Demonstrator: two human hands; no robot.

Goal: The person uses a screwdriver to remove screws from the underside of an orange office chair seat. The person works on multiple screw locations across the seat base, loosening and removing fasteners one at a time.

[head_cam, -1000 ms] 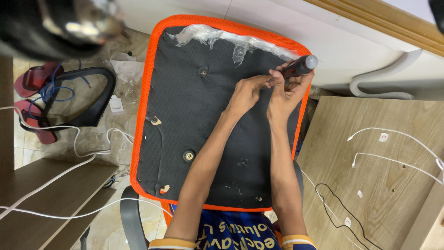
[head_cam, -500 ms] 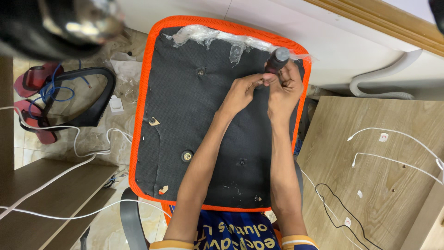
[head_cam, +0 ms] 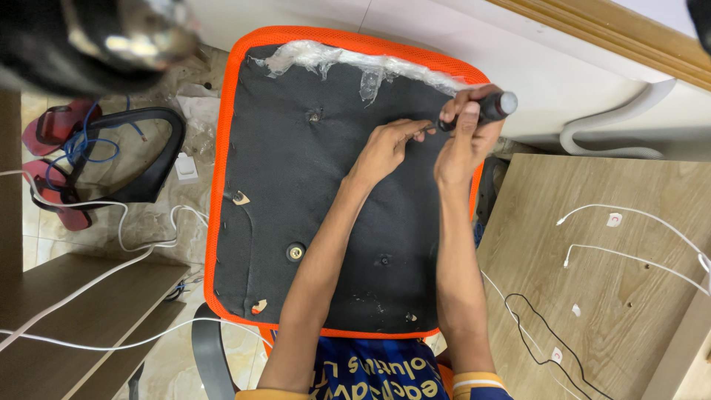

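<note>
1. Lying across the person's lap, the upturned chair seat fills the middle of the view, its black underside edged in orange, with crumpled clear plastic along its far edge.
2. To the right stands a wooden counter, carrying thin white and black cables.
3. To the left, on the tiled floor, lie a black armrest, red sandals and white cables.
4. The right hand is at the seat's far right corner, its fingers wrapped tight around the dark handle of a screwdriver, which lies tilted with its pale butt end pointing right, past the orange rim.
5. The left hand rests on the black fabric just beside it, its fingers pinched narrow at the screwdriver's tip; what they hold is too small to tell.
</note>
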